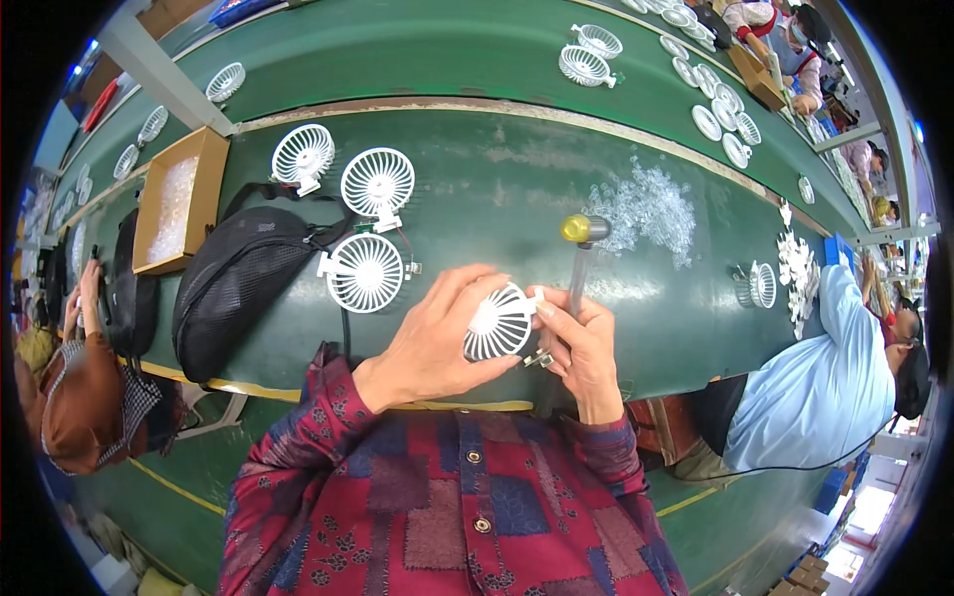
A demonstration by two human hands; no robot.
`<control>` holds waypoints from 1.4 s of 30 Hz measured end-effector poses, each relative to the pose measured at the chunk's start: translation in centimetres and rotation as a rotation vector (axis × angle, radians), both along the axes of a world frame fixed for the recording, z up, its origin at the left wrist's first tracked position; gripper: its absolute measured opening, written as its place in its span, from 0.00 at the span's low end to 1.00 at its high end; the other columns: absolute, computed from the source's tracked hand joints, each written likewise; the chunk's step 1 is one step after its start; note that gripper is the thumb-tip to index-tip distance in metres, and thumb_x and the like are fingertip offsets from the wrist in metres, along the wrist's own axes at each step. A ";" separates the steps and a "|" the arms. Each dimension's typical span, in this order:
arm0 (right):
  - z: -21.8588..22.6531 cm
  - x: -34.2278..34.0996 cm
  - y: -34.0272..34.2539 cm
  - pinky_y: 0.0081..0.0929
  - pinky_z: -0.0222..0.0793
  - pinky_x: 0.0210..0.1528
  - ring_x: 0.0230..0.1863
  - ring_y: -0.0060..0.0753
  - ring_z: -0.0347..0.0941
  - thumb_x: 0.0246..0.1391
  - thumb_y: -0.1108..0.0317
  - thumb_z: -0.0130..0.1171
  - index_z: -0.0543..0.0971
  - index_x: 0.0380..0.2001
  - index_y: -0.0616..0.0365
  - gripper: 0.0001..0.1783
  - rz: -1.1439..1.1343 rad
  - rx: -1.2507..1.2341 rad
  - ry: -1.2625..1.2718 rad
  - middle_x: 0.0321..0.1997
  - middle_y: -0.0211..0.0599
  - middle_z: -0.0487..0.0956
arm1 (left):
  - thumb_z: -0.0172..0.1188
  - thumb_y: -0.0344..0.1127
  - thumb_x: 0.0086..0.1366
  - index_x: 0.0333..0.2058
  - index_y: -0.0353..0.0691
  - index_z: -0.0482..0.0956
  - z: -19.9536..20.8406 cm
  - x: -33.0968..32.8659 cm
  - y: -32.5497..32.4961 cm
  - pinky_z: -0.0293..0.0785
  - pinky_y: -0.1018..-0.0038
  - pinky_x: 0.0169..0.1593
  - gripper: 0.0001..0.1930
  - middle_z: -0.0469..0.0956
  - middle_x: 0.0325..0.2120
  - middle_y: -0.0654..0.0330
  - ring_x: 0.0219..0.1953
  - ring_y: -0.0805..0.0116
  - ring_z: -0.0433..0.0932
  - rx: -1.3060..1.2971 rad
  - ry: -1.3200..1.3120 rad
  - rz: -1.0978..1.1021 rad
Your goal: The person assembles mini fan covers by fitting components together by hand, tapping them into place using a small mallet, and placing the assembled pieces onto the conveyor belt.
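I can read no words or numbers around my fingers (459, 285). On the black bag (238, 283) to their left, a small mark (266, 227) is too faint to read.

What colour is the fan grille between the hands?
The fan grille is white, best seen in the head view.

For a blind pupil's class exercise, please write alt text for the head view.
A person's left hand and right hand hold a white slatted fan part at a green workbench. Three similar parts sit to the left near a black bag, and small clear pieces lie scattered ahead to the right.
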State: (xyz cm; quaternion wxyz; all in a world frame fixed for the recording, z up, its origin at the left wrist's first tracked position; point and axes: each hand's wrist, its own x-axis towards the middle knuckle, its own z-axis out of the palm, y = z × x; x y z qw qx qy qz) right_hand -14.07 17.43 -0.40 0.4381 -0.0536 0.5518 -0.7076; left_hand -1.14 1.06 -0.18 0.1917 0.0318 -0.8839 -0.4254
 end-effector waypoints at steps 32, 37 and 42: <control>-0.1 -0.1 -3.3 0.16 0.49 0.07 0.06 0.14 0.54 0.67 0.57 0.52 0.76 0.45 0.68 0.21 -0.070 0.122 0.264 0.27 0.44 0.82 | 0.67 0.34 0.52 0.32 0.37 0.77 0.8 -3.0 -2.6 0.64 0.63 0.37 0.11 0.74 0.26 0.59 0.30 0.60 0.73 -0.479 0.294 0.217; 0.1 -0.1 -2.8 0.17 0.49 0.07 0.07 0.14 0.55 0.64 0.62 0.57 0.77 0.39 0.64 0.13 -0.039 0.102 0.284 0.13 0.25 0.68 | 0.68 0.37 0.51 0.36 0.37 0.77 -0.2 -2.3 1.4 0.67 0.62 0.40 0.16 0.74 0.29 0.58 0.34 0.59 0.74 -0.597 0.202 0.075; 1.0 -1.2 -1.3 0.16 0.49 0.07 0.08 0.13 0.55 0.63 0.61 0.57 0.77 0.41 0.65 0.15 -0.121 0.075 0.263 0.18 0.26 0.72 | 0.70 0.37 0.50 0.48 0.36 0.75 1.6 -0.2 1.0 0.69 0.64 0.43 0.26 0.76 0.40 0.56 0.38 0.56 0.75 -0.294 0.257 0.177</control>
